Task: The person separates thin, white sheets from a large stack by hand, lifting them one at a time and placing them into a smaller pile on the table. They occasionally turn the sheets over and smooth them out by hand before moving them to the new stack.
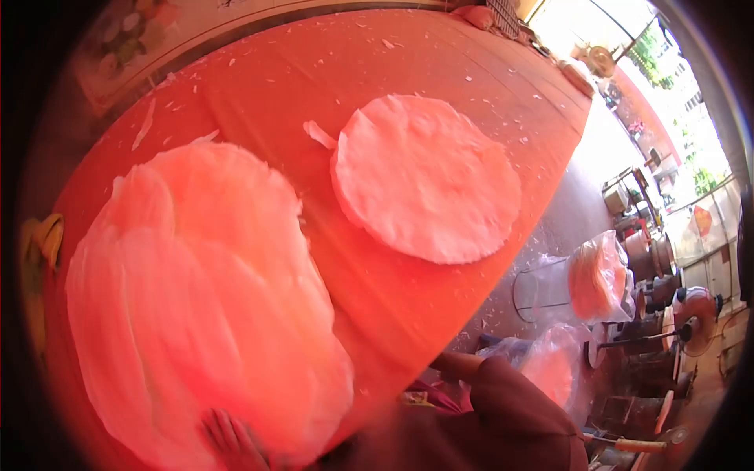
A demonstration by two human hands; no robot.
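Note:
My left hand [229,438] lies with its fingers stretched out on the near end of a large pale pile of thin, floppy sheets [212,275]. The fingers are slightly blurred. The pile's edges are uneven and its layers overlap. To its right lies a second, rounder, neater stack of thin sheets [428,180], with a loose strip sticking out at its left. My right arm, in a dark sleeve [510,408], reaches toward the table's near edge, where the hand is hidden from view.
Scraps are scattered over the red-lit table [259,86]. A yellow cloth [47,243] hangs at its left edge. On the floor to the right are a plastic-wrapped stack of sheets [601,276], another plastic bag [554,365], and a standing fan [695,320]. Pots stand beyond them.

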